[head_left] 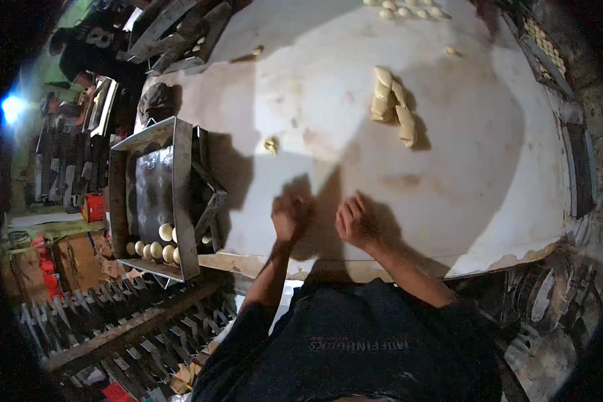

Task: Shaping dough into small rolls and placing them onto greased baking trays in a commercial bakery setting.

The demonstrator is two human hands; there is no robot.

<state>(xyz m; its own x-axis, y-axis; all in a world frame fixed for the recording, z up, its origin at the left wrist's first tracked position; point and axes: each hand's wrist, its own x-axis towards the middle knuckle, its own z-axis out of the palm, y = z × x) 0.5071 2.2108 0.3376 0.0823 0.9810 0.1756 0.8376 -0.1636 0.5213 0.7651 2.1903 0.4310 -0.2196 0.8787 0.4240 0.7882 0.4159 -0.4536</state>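
we press both hands on floured white table (462, 167): left hand (288, 216) curled, right hand (355, 221) cupped palm-down, dough beneath hidden. dough logs (394, 104) well apart. risk: uneven rolling, misshapen balls beside tray (181, 201).

Bare table (462, 167) lies open ahead; dough logs (393, 106) stand farther off, baking tray (155, 201) blocks the left.

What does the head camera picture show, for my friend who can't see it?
A person's left hand and right hand press palm-down on a white floured table, probably rolling dough, though what is under them is hidden. Dough logs lie farther back, and round dough balls sit in a dark metal baking tray to the left.
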